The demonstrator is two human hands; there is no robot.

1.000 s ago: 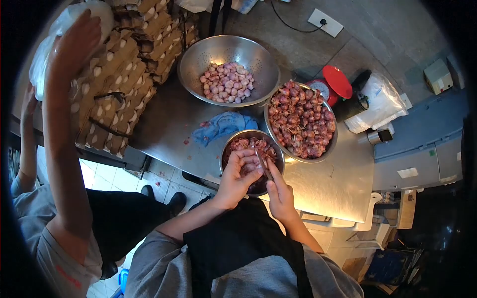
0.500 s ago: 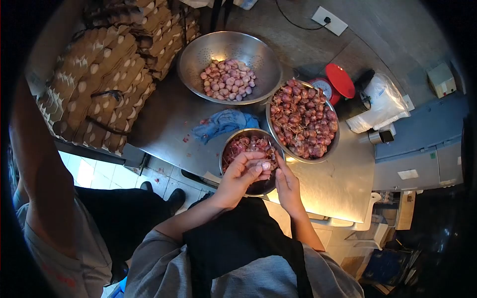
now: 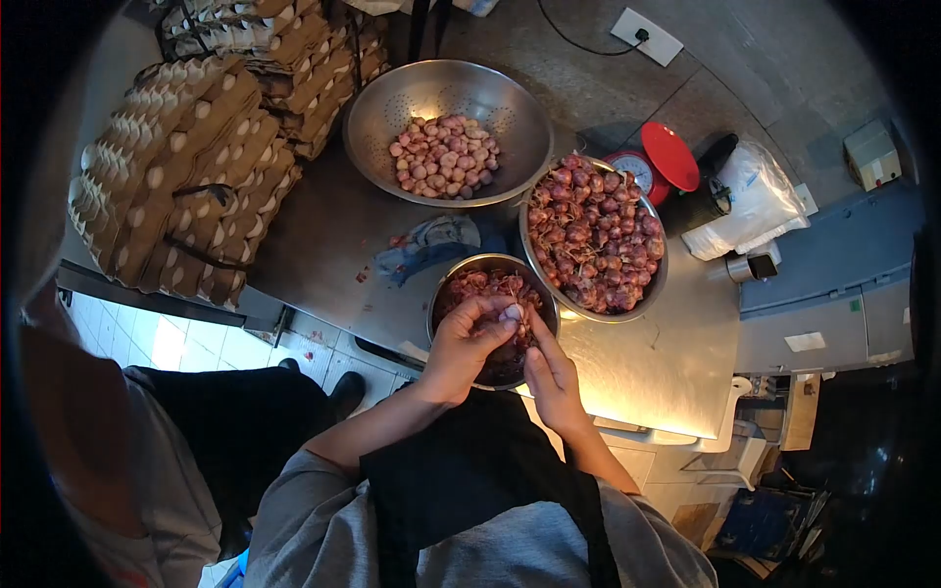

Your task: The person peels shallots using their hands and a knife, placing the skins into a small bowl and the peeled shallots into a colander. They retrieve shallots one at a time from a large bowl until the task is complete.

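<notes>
My left hand is curled shut around one small shallot, holding it just over the little metal bowl full of peels, right at the near edge of the steel table. My right hand is pressed up beside it, fingers closed together. I think it holds a small knife, but the blade is too small for me to see well. I think the knife could slip and nick my left thumb, because both hands are so close and the shallot is round and slick. The little bowl sits near the table edge, so a bump from my wrist might tip it onto the floor. I count three metal bowls: the little one, a big bowl of unpeeled shallots touching it, and a colander of peeled shallots farther back. The shallots are too many to count. There is one blue rag, one red scale, and two stacks of egg trays. Another person stands at my left.
</notes>
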